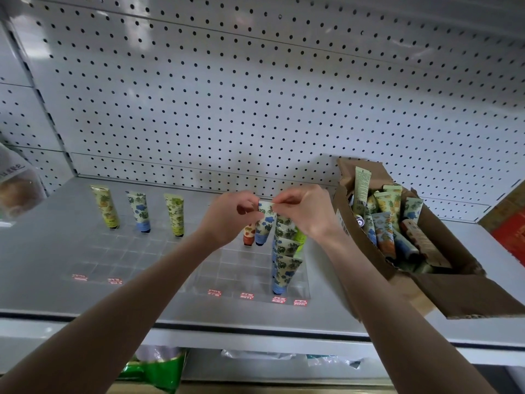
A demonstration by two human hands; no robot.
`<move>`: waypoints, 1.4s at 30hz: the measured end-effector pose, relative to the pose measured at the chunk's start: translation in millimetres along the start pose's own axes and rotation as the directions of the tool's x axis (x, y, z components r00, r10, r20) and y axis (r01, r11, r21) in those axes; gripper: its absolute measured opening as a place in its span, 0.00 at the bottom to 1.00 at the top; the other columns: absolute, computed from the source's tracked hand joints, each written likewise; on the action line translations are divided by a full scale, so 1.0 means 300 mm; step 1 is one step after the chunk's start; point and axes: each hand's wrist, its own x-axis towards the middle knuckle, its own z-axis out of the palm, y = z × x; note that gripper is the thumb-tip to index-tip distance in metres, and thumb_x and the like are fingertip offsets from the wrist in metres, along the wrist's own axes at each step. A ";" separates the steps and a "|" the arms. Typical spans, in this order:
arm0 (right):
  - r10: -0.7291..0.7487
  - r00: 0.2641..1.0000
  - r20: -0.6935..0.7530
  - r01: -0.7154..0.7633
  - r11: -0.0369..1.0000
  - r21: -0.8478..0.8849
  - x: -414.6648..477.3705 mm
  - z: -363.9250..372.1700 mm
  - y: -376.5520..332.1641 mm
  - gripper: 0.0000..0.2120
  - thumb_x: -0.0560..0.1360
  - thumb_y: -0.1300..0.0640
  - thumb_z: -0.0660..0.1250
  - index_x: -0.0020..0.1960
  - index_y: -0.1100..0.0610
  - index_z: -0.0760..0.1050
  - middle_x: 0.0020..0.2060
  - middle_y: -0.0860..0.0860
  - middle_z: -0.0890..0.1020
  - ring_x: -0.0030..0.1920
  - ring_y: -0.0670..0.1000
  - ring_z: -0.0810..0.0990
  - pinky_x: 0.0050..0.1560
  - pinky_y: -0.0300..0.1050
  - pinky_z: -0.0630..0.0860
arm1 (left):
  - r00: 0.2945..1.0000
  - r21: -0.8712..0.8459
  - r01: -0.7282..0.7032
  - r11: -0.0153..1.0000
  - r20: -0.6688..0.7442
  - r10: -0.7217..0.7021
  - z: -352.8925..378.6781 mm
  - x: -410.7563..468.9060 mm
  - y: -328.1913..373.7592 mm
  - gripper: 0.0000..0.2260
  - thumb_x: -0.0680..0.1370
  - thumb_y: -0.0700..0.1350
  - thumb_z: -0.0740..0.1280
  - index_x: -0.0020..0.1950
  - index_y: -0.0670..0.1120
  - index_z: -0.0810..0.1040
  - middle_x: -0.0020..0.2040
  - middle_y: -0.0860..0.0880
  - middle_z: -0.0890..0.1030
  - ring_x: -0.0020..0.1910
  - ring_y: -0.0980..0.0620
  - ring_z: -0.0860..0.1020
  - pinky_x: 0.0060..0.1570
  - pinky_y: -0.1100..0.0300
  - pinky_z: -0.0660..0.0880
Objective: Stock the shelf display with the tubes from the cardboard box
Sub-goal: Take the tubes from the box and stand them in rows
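Left hand: fingers curled, thumb and fingertips pinching the left side of the crimped top of the held tube.
Right hand: fingers curled, pinching the right side of the same crimp.
Held tube: blue-flower print, upright, cap down, at the back row of the clear divider tray, just beside an orange tube.
Stocked column: blue-flower tubes standing front to back, right of the held tube.
Back-left tubes: yellow tube, blue tube, green tube, standing apart.
Cardboard box: open, on the shelf right of the tray, holding many tubes.
Pegboard: behind the shelf.
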 end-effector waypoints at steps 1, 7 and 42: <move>0.002 1.000 0.000 -0.002 1.000 -0.005 -0.001 0.000 0.000 0.04 0.69 0.62 0.74 0.44 0.56 0.84 0.37 0.47 0.84 0.38 0.44 0.82 0.46 0.34 0.78 | 1.000 -0.008 0.004 1.000 0.005 -0.003 0.000 0.002 0.000 0.04 0.72 0.43 0.71 0.44 0.44 0.81 0.36 0.52 0.82 0.37 0.54 0.79 0.44 0.55 0.76; 0.005 1.000 0.006 -0.005 1.000 -0.024 -0.004 0.003 0.003 0.05 0.70 0.63 0.73 0.44 0.56 0.84 0.36 0.47 0.84 0.35 0.43 0.81 0.45 0.34 0.78 | 0.999 0.010 -0.017 1.000 0.033 0.017 0.004 0.007 -0.004 0.04 0.73 0.43 0.70 0.38 0.45 0.79 0.34 0.49 0.81 0.36 0.49 0.78 0.41 0.56 0.75; -0.017 1.000 -0.024 0.015 0.997 -0.075 -0.006 0.021 0.007 0.05 0.71 0.63 0.72 0.44 0.56 0.84 0.33 0.44 0.81 0.32 0.41 0.78 0.45 0.38 0.78 | 0.998 0.087 -0.066 0.994 0.013 0.066 0.047 0.030 -0.042 0.03 0.73 0.42 0.69 0.42 0.45 0.82 0.35 0.51 0.82 0.35 0.53 0.77 0.41 0.55 0.76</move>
